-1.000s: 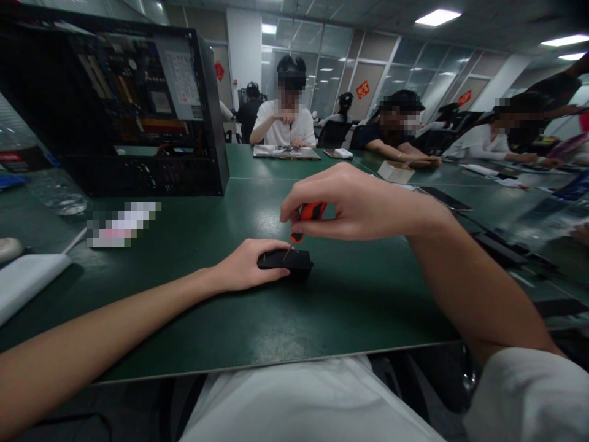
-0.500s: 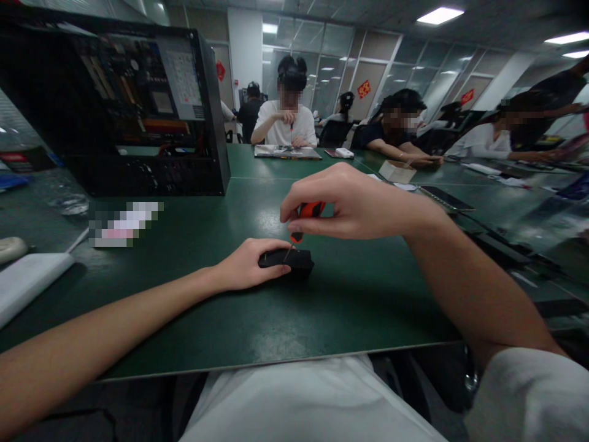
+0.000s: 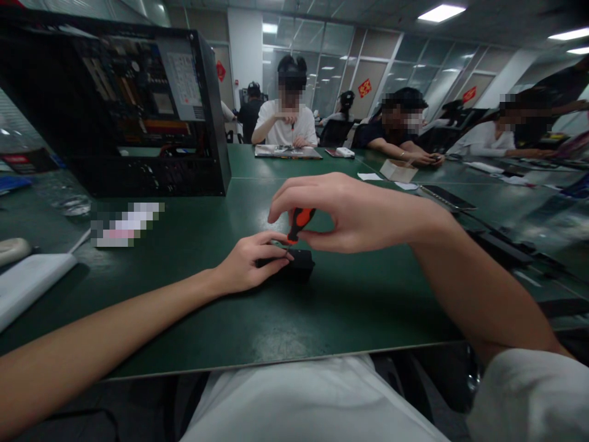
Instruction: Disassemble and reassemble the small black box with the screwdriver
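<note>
Gripping screwdriver (image 3: 297,223), table edge (image 3: 276,362) near

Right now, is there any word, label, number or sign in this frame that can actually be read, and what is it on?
None can be read.
White sticker inside the open black computer case: print too small.
Red diamond-shaped signs on the glass wall: characters blurred.
Pixelated white and pink item on the green table: obscured.
Orange-handled screwdriver in the right hand and small black device under the left hand: no marking visible.

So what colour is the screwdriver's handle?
Orange and black; the screwdriver shows in the head view, in the right hand.
</note>
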Demonstrator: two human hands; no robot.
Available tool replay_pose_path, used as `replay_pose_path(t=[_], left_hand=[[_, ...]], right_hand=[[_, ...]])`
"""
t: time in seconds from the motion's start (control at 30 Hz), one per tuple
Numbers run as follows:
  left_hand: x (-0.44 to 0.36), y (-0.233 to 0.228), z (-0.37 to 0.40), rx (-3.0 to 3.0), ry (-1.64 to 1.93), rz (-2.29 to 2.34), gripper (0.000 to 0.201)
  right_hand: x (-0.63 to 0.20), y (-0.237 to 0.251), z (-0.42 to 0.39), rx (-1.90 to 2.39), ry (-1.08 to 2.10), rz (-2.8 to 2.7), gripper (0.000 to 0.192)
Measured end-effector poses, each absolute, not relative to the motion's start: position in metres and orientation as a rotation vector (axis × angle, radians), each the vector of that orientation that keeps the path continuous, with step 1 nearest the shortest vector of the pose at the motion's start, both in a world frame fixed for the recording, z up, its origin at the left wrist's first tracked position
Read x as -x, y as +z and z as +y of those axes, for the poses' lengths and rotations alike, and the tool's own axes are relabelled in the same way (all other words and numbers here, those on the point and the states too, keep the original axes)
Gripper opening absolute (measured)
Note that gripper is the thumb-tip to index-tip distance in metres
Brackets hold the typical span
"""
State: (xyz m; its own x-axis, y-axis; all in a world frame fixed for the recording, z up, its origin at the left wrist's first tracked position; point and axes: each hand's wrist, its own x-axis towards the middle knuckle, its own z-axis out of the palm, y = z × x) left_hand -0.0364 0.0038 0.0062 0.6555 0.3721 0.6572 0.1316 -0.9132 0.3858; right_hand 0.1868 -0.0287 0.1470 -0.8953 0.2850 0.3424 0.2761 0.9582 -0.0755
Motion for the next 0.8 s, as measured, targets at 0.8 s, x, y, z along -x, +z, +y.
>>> replay_pose_path(t=[0.8], left_hand=[[0.03, 0.006, 0.0, -2.631, 0.893, 0.698, 0.04]], right_hand=[[-0.272, 0.1, -0.053, 1.064, 0.123, -2.804, 0.027]])
